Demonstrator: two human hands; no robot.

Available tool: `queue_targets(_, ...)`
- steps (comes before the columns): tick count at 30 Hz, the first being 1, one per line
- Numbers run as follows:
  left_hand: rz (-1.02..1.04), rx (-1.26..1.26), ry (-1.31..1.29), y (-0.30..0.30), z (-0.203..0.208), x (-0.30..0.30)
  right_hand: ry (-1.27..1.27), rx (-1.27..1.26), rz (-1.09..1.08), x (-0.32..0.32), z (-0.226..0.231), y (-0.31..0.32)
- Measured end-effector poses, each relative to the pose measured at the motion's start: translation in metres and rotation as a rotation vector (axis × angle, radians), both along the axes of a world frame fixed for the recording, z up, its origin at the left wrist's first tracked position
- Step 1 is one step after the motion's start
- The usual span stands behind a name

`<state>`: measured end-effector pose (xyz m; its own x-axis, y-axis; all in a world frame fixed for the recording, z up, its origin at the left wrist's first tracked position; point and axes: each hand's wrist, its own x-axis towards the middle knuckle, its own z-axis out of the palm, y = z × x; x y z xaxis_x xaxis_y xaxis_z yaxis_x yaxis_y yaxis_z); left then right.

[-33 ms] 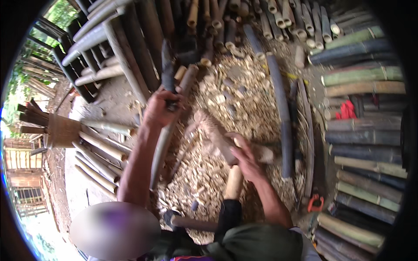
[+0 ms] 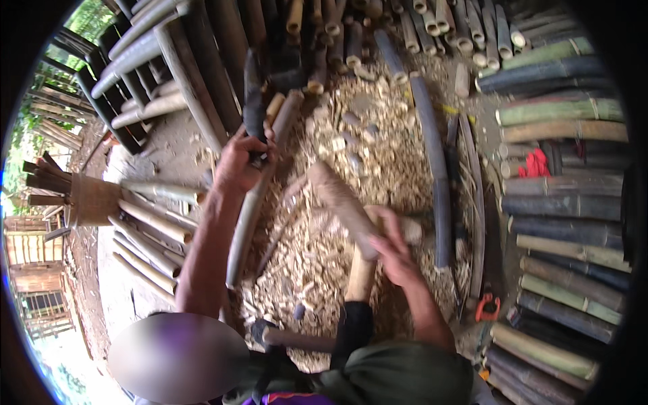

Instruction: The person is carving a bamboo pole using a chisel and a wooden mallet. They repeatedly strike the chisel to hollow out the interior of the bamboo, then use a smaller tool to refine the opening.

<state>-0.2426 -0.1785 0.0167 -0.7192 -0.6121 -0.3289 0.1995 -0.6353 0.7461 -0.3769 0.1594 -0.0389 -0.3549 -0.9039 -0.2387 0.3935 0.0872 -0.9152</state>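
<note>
In my left hand (image 2: 246,158) is a long dark tool (image 2: 254,101) that points away from me; its exact kind I cannot make out. The fingers wrap its near end, above a long grey-brown pole (image 2: 253,219). My right hand (image 2: 398,253) closes around the near end of a thick brown wooden piece (image 2: 344,202), which slants away to the left, its surface partly blurred. A pale round length of bamboo or wood (image 2: 362,273) stands below that piece, with black material around its lower part. Bamboo chips (image 2: 297,246) cover the ground beneath both hands.
Stacked bamboo poles (image 2: 567,209) line the right side, with a red cloth (image 2: 534,163) on them. A dark pole (image 2: 435,175) lies right of the chips. At left stands a basket (image 2: 98,201) of dark sticks. A tool with a brown handle (image 2: 300,339) lies near my body.
The whole view has shifted slightly. My right hand and the wooden piece have moved a little toward me and to the right, the piece slanting more steeply. My left hand keeps its hold.
</note>
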Motion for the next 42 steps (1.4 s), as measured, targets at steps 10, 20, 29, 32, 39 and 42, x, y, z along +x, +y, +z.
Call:
queue_targets(10,-0.221,0.053,0.033,0.046,-0.030,0.063,-0.179,0.352,-0.406,-0.013,0.025,0.187)
queue_targets(20,-0.383,-0.194,-0.251,0.073,-0.046,0.041,-0.041,0.521,-0.282,0.034,0.010,0.193)
queue_targets(29,-0.682,-0.925,-0.454,0.085,-0.087,0.032,0.054,0.732,-0.308,0.089,-0.015,0.223)
queue_targets(32,-0.771,-0.951,-0.484,0.089,-0.078,0.023,-0.017,0.806,-0.325,0.098,-0.028,0.236)
queue_targets(39,-0.768,-1.272,-0.597,0.090,-0.079,0.020,-0.064,0.808,-0.197,0.095,-0.045,0.245)
queue_targets(42,-0.843,-1.291,-0.570,0.089,-0.072,0.011,-0.064,0.816,-0.185,0.096,-0.049,0.251)
